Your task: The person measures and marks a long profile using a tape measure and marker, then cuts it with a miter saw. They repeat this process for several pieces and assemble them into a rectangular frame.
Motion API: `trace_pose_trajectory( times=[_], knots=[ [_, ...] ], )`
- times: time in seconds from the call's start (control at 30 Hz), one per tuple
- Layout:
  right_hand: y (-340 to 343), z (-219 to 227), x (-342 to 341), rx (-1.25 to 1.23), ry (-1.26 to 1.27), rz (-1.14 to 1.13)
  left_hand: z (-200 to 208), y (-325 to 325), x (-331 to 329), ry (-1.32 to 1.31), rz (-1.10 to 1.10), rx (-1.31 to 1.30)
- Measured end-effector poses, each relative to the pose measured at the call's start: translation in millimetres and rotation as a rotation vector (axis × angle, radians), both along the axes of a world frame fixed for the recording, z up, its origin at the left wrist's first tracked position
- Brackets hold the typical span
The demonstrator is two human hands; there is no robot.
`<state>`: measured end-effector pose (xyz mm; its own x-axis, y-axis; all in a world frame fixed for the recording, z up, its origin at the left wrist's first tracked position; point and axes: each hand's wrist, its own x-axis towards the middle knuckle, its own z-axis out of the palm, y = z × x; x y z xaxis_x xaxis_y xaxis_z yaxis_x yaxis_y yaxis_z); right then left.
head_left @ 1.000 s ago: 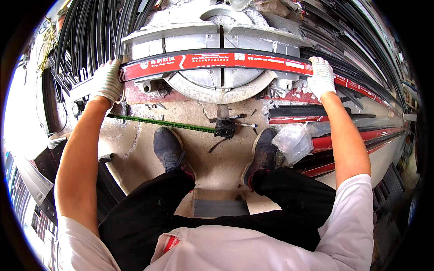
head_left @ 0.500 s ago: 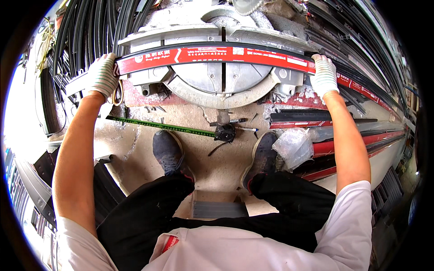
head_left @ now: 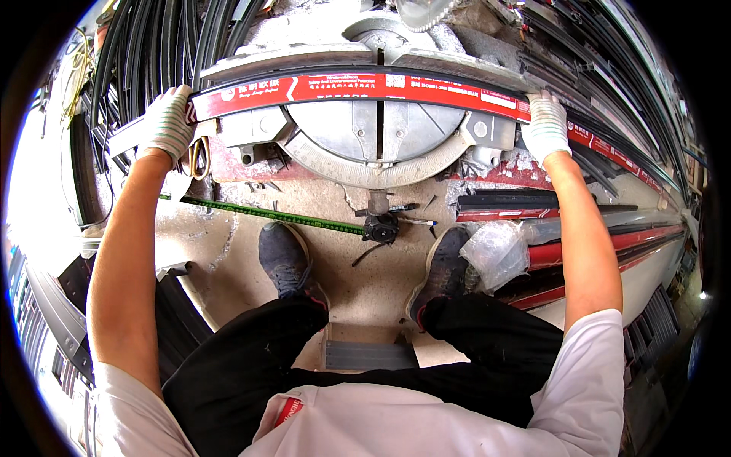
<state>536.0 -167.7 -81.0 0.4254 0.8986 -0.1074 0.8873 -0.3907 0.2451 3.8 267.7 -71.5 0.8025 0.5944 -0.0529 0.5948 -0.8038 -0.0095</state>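
A long profile bar [head_left: 339, 88] with red printed film and black edges lies crosswise on the round metal table [head_left: 335, 129] of a mitre saw, over its centre slot. It sits close along the saw's fence [head_left: 304, 61]. My left hand [head_left: 169, 123], in a white striped knit glove, is closed over the bar near its left end. Toward the right, my right hand [head_left: 546, 126], gloved alike, grips the same bar beyond the saw table. Fingertips of both hands are partly hidden behind the bar. Part of the toothed saw blade [head_left: 425, 11] shows at the top edge.
On the floor, a green tape measure [head_left: 282, 218] is pulled out leftward from its black case [head_left: 381, 227], near a marker pen [head_left: 415, 222]. Dark profiles [head_left: 164, 46] are stacked at back left. More red-filmed profiles [head_left: 544, 253] and crumpled clear plastic [head_left: 495, 254] lie right of my shoes.
The bar has slid a little to the left across the saw table and moved nearer the fence. Both hands keep their hold, and my left hand has shifted slightly left with it.
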Motion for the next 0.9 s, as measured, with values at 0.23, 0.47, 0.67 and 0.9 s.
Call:
trace_pose_trajectory(
  times=[0.23,0.47,0.67,0.9],
  knots=[
    [1,5,-5,0.014,0.020,0.010,12,-20,29,0.027,-0.062,-0.059],
    [0,4,-2,0.032,0.037,0.022,14,-35,52,0.014,-0.010,-0.117],
    [1,0,-2,0.070,0.048,0.050,-15,-17,40,-0.244,-0.007,-0.460],
    [2,5,-4,0.009,0.042,0.005,-7,-11,44,-0.108,0.002,-0.574]
  ],
)
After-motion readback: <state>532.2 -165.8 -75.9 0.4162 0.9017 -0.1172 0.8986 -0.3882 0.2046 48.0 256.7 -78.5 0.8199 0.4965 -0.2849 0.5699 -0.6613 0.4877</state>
